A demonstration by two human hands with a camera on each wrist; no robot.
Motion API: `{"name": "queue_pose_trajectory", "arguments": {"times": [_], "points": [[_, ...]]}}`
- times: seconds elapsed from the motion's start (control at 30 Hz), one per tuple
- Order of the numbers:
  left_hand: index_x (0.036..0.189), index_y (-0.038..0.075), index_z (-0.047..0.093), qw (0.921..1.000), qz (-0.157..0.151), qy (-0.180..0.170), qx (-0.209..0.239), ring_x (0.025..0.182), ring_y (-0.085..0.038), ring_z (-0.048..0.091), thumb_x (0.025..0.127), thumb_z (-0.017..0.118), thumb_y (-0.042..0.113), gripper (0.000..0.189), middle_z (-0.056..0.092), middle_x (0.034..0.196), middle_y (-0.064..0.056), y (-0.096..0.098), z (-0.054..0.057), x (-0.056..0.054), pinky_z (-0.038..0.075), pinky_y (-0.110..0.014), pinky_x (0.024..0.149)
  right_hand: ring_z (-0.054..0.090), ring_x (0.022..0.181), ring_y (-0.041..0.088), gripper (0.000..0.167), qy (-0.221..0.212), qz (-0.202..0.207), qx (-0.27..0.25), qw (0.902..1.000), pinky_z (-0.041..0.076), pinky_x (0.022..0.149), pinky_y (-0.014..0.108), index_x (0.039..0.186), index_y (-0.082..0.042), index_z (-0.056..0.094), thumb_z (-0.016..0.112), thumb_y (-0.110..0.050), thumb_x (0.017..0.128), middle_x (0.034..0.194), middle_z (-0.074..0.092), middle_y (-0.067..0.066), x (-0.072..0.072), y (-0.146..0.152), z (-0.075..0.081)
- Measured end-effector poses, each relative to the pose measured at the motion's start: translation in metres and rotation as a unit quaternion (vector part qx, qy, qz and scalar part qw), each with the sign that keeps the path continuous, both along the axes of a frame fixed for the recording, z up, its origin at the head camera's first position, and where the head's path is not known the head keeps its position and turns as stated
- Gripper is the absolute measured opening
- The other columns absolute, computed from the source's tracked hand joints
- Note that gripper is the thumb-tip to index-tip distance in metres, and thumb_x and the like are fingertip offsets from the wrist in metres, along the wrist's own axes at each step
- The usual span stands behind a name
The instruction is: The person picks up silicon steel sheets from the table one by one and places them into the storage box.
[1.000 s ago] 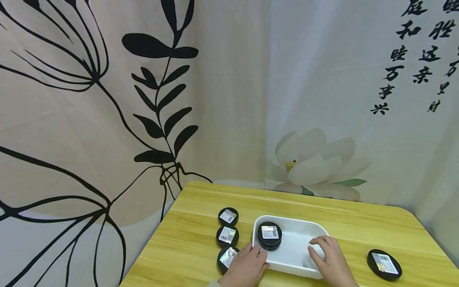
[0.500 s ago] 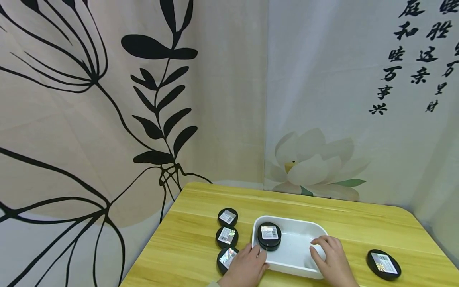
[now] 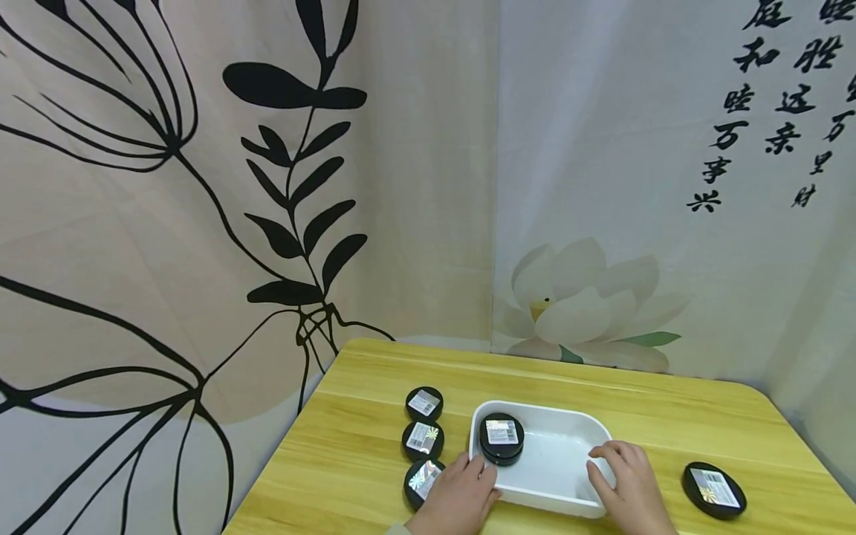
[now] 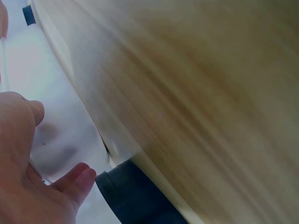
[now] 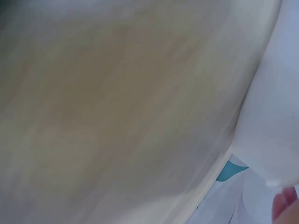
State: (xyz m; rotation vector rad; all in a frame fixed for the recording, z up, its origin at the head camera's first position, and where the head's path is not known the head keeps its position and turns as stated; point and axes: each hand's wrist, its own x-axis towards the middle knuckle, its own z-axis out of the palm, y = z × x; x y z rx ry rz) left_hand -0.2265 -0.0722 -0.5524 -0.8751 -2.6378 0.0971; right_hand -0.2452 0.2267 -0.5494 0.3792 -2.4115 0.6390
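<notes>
A white plastic tray [image 3: 562, 455] lies on the table, with a stack of black round flat containers [image 3: 501, 432] at its left end. My left hand [image 3: 458, 494] grips the tray's front left corner, fingers over the rim and thumb against the front wall. In the left wrist view the thumb [image 4: 36, 112] lies along the white wall, and a black container [image 4: 140, 196] is close to the fingertips. My right hand [image 3: 628, 483] is at the tray's right end, thumb and fingers apart with nothing between them. The right wrist view shows only its fingertips [image 5: 284, 200] near the tray.
Left of the tray, three more labelled black containers form a column: a far one [image 3: 424, 403], a middle one [image 3: 423, 441] and a near one [image 3: 423, 481] partly behind my left hand. Another container [image 3: 714, 490] lies at the right. A printed curtain [image 3: 428, 186] hangs behind the wooden table [image 3: 374, 371].
My right hand has shifted slightly to the right at the tray's end. The left hand, the tray and the black containers stay in place.
</notes>
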Motion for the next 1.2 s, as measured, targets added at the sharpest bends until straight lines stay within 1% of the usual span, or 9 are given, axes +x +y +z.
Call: {"name": "queue_pose_trajectory", "arguments": {"times": [0.07, 0.17, 0.37, 0.47, 0.6, 0.73, 0.8, 1.0, 1.2], "points": [[0.098, 0.020, 0.056, 1.0000, 0.002, -0.007, 0.002, 0.083, -0.013, 0.047, 0.103, 0.051, 0.044, 0.025, 0.053, 0.092, 0.006, 0.000, 0.002, 0.001, 0.040, -0.024, 0.072, 0.057, 0.099, 0.033, 0.016, 0.000, 0.001, 0.002, 1.0000, 0.037, 0.085, 0.046, 0.088, -0.014, 0.070, 0.080, -0.008, 0.077, 0.096, 0.064, 0.007, 0.000, 0.003, 0.000], [0.099, 0.020, 0.057, 1.0000, 0.003, -0.008, 0.006, 0.083, -0.013, 0.046, 0.103, 0.051, 0.044, 0.025, 0.053, 0.092, 0.006, 0.000, 0.003, 0.001, 0.040, -0.024, 0.072, 0.057, 0.100, 0.034, 0.015, -0.007, -0.004, 0.007, 0.9999, 0.039, 0.085, 0.049, 0.089, -0.014, 0.070, 0.080, -0.009, 0.078, 0.098, 0.064, 0.009, 0.002, 0.007, 0.000], [0.099, 0.020, 0.057, 0.9997, 0.004, -0.016, 0.019, 0.082, -0.013, 0.045, 0.103, 0.051, 0.044, 0.025, 0.052, 0.092, 0.006, 0.000, 0.003, 0.002, 0.039, -0.023, 0.072, 0.057, 0.103, 0.038, 0.012, -0.038, -0.015, 0.010, 0.9991, 0.042, 0.086, 0.056, 0.090, -0.013, 0.070, 0.078, -0.012, 0.082, 0.101, 0.065, 0.012, 0.005, 0.014, 0.003], [0.099, 0.020, 0.057, 0.9996, 0.005, -0.018, 0.022, 0.083, -0.012, 0.045, 0.104, 0.050, 0.044, 0.025, 0.052, 0.091, 0.007, -0.001, 0.002, 0.001, 0.039, -0.023, 0.073, 0.057, 0.104, 0.037, 0.011, -0.052, -0.020, 0.016, 0.9983, 0.042, 0.087, 0.055, 0.091, -0.014, 0.070, 0.078, -0.013, 0.083, 0.102, 0.065, 0.012, 0.006, 0.018, 0.004], [0.099, 0.020, 0.057, 0.9996, 0.006, -0.018, 0.023, 0.083, -0.012, 0.045, 0.104, 0.050, 0.044, 0.025, 0.052, 0.091, 0.007, -0.001, 0.001, 0.002, 0.040, -0.023, 0.073, 0.057, 0.104, 0.037, 0.011, -0.053, -0.023, 0.022, 0.9981, 0.043, 0.086, 0.055, 0.091, -0.015, 0.070, 0.078, -0.014, 0.083, 0.103, 0.065, 0.012, 0.007, 0.022, 0.003], [0.099, 0.020, 0.057, 0.9995, 0.008, -0.017, 0.026, 0.083, -0.013, 0.045, 0.104, 0.051, 0.043, 0.025, 0.052, 0.092, 0.006, -0.001, 0.002, 0.003, 0.040, -0.023, 0.073, 0.058, 0.104, 0.039, 0.010, -0.068, -0.031, 0.024, 0.9969, 0.043, 0.087, 0.057, 0.092, -0.013, 0.071, 0.077, -0.015, 0.085, 0.105, 0.066, 0.015, 0.009, 0.026, 0.003], [0.099, 0.020, 0.056, 0.9993, 0.010, -0.022, 0.030, 0.083, -0.012, 0.045, 0.104, 0.051, 0.044, 0.024, 0.052, 0.093, 0.006, 0.000, 0.002, 0.003, 0.041, -0.023, 0.073, 0.057, 0.105, 0.040, 0.010, -0.077, -0.037, 0.025, 0.9960, 0.043, 0.087, 0.058, 0.093, -0.012, 0.071, 0.076, -0.016, 0.086, 0.106, 0.066, 0.016, 0.009, 0.028, 0.004], [0.101, 0.020, 0.057, 0.9977, 0.019, -0.053, 0.039, 0.085, -0.012, 0.046, 0.104, 0.049, 0.044, 0.025, 0.052, 0.094, 0.006, 0.000, 0.004, 0.003, 0.043, -0.024, 0.074, 0.055, 0.104, 0.041, 0.011, -0.064, -0.043, 0.028, 0.9966, 0.042, 0.086, 0.058, 0.093, -0.012, 0.070, 0.077, -0.015, 0.085, 0.104, 0.065, 0.017, 0.010, 0.035, 0.002], [0.101, 0.020, 0.057, 0.9979, 0.018, -0.051, 0.037, 0.084, -0.012, 0.047, 0.104, 0.050, 0.043, 0.025, 0.053, 0.094, 0.006, 0.001, 0.004, 0.003, 0.043, -0.024, 0.073, 0.055, 0.102, 0.040, 0.010, -0.077, -0.046, 0.032, 0.9954, 0.041, 0.086, 0.059, 0.094, -0.012, 0.070, 0.076, -0.017, 0.087, 0.102, 0.065, 0.015, 0.013, 0.039, 0.002]]}}
